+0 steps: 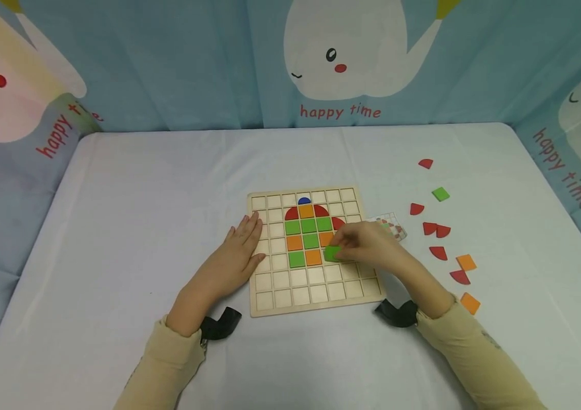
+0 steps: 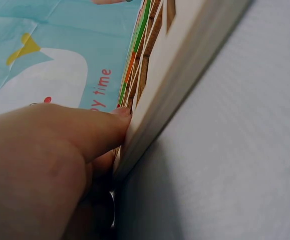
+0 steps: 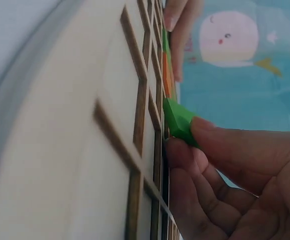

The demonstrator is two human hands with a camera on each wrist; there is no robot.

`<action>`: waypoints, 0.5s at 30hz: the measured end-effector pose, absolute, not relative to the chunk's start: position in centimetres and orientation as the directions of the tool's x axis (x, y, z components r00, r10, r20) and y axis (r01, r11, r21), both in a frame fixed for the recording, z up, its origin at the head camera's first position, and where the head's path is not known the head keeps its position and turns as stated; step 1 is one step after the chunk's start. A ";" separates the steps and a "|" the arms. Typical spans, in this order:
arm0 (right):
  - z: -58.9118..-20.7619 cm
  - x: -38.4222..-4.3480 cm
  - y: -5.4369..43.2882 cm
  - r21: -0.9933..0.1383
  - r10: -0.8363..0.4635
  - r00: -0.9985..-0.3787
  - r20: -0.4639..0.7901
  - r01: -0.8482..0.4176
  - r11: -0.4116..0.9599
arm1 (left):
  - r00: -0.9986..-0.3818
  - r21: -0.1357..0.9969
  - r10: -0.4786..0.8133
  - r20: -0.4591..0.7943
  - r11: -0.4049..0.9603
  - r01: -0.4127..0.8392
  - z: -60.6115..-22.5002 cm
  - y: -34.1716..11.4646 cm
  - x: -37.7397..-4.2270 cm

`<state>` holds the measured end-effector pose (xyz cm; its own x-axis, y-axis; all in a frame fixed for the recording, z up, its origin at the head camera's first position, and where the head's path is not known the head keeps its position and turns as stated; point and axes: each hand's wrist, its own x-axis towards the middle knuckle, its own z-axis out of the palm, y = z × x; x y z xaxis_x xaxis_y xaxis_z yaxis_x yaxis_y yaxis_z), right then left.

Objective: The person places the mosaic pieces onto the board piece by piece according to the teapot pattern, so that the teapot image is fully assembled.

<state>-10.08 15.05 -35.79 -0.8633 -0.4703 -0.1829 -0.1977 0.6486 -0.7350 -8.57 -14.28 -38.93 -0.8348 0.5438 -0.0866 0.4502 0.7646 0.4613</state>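
Observation:
A wooden grid board (image 1: pixel 295 307) lies on the table, with green, orange, red and blue pieces set in its squares. My right hand (image 1: pixel 369 245) pinches a green square tile (image 3: pixel 180 121) between thumb and fingers. In the head view that tile is over a cell to the right of an orange tile (image 1: pixel 313 257), and the right wrist view shows it tilted against the grid. My left hand (image 1: pixel 231 256) rests on the board's left edge with its fingers extended. In the left wrist view its thumb (image 2: pixel 104 127) touches the board's rim.
Loose red quarter-round pieces (image 1: pixel 438 253), orange squares (image 1: pixel 467 262) and a green square (image 1: pixel 441 194) are scattered on the white table right of the board. A printed pattern card (image 1: pixel 397 228) lies partly behind the right hand. Blue curtains (image 1: pixel 193 68) hang around the table.

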 end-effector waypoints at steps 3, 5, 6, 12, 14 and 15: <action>-35.7 -10.1 14.8 -0.723 -0.483 -0.858 -0.174 -0.222 0.654 | -0.835 0.462 0.544 -0.086 0.764 0.450 -38.9 -14.2 -8.6; -35.7 -10.0 14.7 -0.717 -0.490 -0.855 -0.170 -0.234 0.657 | -0.836 0.466 0.542 -0.088 0.764 0.447 -38.8 -14.2 -8.6; -35.7 -10.0 14.6 -0.716 -0.491 -0.855 -0.171 -0.234 0.657 | -0.836 0.467 0.542 -0.088 0.764 0.446 -38.9 -14.2 -8.6; -35.6 -9.9 14.4 -0.718 -0.490 -0.859 -0.150 -0.246 0.652 | -0.835 0.462 0.543 -0.083 0.764 0.451 -39.1 -14.4 -8.6; -35.6 -9.8 14.3 -0.712 -0.493 -0.859 -0.135 -0.262 0.652 | -0.835 0.461 0.544 -0.080 0.763 0.453 -39.1 -14.4 -8.6; -35.6 -9.8 14.3 -0.709 -0.495 -0.860 -0.128 -0.269 0.652 | -0.836 0.461 0.544 -0.079 0.763 0.453 -39.2 -14.4 -8.6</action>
